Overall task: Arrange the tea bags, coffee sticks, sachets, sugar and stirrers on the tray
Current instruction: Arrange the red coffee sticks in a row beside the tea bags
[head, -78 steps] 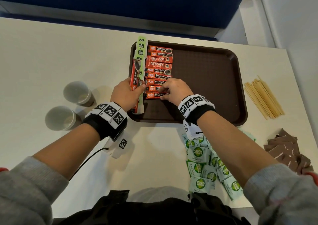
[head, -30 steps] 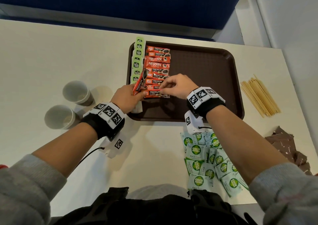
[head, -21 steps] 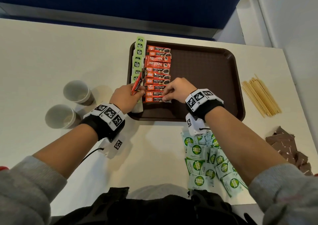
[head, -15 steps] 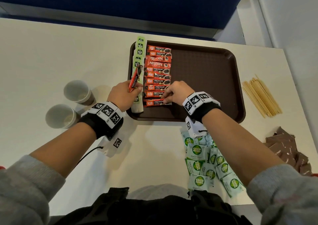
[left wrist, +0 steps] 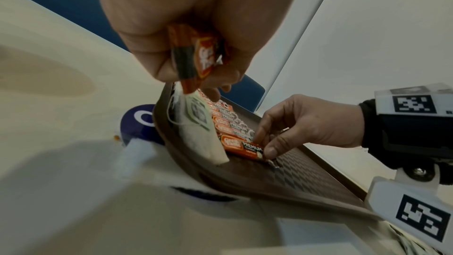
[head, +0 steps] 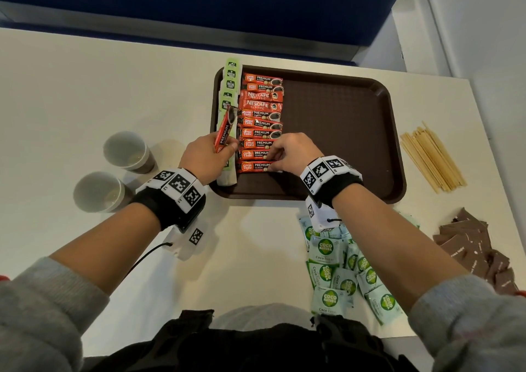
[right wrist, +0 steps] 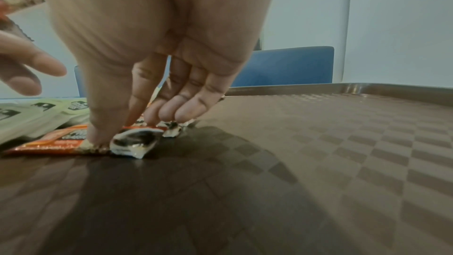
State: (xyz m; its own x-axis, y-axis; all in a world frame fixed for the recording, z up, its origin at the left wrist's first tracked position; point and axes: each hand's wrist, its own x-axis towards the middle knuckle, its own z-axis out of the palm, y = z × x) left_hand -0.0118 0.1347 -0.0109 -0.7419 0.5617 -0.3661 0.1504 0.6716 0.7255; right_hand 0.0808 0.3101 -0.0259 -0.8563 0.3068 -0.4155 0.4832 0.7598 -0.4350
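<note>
A brown tray (head: 341, 132) holds a column of red coffee sticks (head: 262, 115) beside a row of green tea bags (head: 229, 87) along its left rim. My right hand (head: 274, 158) reaches down to the nearest stick (head: 256, 167), which lies flat. Thumb and index finger pinch its right end (left wrist: 247, 149), and the other fingertips (right wrist: 171, 111) touch the sticks behind. My left hand (head: 222, 149) grips a few more coffee sticks (head: 226, 129) upright over the tray's left edge; their ends (left wrist: 196, 59) stick out below the fist. A white tea bag (left wrist: 198, 129) lies under it.
Two paper cups (head: 129, 152) (head: 99, 191) stand left of the tray. Wooden stirrers (head: 432, 158) lie to its right, brown sugar sachets (head: 478, 252) at the near right, and green Coco sugar sachets (head: 341, 272) under my right forearm. The tray's right half (right wrist: 318, 143) is bare.
My right hand took a stick from the left hand's bundle and laid it at the near end of the column. The left hand's bundle has shrunk and stands more upright.
</note>
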